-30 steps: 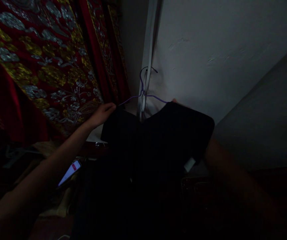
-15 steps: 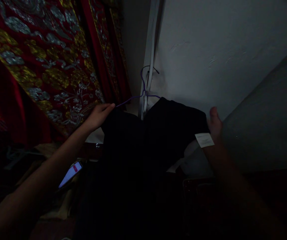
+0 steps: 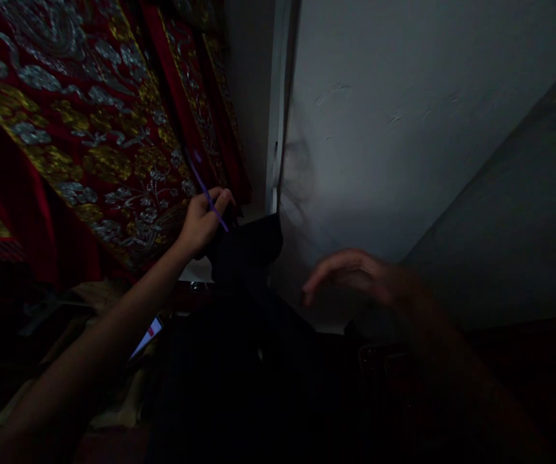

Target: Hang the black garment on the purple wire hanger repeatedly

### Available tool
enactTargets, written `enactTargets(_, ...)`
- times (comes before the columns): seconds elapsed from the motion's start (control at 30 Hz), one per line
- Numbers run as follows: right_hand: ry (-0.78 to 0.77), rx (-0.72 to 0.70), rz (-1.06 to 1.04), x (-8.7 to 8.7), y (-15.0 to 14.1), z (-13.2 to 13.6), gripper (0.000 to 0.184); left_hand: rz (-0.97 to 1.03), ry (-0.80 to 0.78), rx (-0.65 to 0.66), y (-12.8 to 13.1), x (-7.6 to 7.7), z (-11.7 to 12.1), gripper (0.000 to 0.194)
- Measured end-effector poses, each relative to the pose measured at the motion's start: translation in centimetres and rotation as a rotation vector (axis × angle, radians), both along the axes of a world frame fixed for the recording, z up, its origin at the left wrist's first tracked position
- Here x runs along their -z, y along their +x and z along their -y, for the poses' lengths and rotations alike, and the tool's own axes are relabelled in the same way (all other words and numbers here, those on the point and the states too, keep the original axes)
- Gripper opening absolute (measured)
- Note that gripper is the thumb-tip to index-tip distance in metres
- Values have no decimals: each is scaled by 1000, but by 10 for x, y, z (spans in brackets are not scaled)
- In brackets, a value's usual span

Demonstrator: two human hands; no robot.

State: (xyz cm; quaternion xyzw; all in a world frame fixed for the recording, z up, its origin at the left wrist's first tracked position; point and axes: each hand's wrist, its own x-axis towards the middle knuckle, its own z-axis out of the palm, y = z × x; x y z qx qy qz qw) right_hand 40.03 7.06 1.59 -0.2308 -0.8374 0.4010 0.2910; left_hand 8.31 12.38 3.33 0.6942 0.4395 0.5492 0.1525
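Observation:
My left hand (image 3: 203, 222) is closed around a thin purple clothes hanger (image 3: 206, 187), which slants up and to the left past the knuckles. From it hangs a very dark garment (image 3: 253, 248), bunched and turned edge-on below the fingers. Its lower part merges into the shadow, so I cannot make out its full shape. To the right, my right hand (image 3: 355, 270) is in the air with its fingers curved and apart. It holds nothing and is clear of the garment, slightly blurred.
Red cloth (image 3: 104, 116) with gold and silver sequin embroidery hangs at the left. A lit phone (image 3: 147, 336) lies low on the left among dim items. A pale vertical strip (image 3: 278, 96) runs down beside the grey wall (image 3: 379, 129).
The hanger has come off the pale strip and swung left, turning the garment edge-on. My right hand has let go of the garment's right shoulder and moved inward and lower.

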Motion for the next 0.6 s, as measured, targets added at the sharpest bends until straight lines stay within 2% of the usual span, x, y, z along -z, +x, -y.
enactTargets(0.07,72,25,103,11,-14,-3,65,-35,65,29,1,3,10,45)
enactTargets(0.1,145,124,102,19,-23,-6,58,-36,84,51,4,4,15,46)
enactTargets(0.13,258,256,102,27,-32,-10,62,-21,86,83,7,4,21,47)
enactTargets(0.17,360,352,126,37,-43,-14,76,5,71,130,12,4,27,46)
enactTargets(0.27,582,512,196,70,-71,-26,122,85,-7,348,31,0,47,43)
enactTargets(0.33,697,581,171,88,-85,-32,129,124,-74,516,44,-4,63,42)
enactTargets(0.4,788,616,92,100,-91,-36,117,141,-140,653,52,-7,74,43)
enactTargets(0.47,849,604,-1,103,-88,-36,101,116,-209,738,51,-8,78,36)
enactTargets(0.53,869,596,-57,98,-76,-30,84,108,-267,747,39,-1,72,40)
enactTargets(0.6,841,686,-58,91,-57,-20,72,234,-357,691,20,14,60,53)
